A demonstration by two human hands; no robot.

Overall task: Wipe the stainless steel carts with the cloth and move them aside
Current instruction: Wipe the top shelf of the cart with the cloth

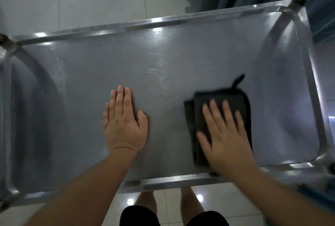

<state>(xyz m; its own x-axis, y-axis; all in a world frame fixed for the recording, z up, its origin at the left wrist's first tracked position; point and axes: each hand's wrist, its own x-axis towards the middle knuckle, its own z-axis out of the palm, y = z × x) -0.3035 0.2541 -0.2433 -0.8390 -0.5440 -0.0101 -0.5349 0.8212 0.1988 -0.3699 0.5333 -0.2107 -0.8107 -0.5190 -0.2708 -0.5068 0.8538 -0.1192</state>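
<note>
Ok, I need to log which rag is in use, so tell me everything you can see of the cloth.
The cloth is dark, nearly black, soft-looking and folded into a rough rectangle, with a small loop sticking out at its far edge. It lies flat on the right part of the steel cart top. The right hand presses on it with spread, straight fingers. Its outline is blurred.

Cart point(163, 59): stainless steel top tray, rectangular, raised rim all round, rounded corners, tubular posts at the corners. Surface dull grey with faint scuffs and streaks, ceiling lights reflected on the rim. Cloth point(223, 97): dark, folded into a rough rectangle, small loop at its far edge, lying flat on the tray's right half near the front rim.
</note>
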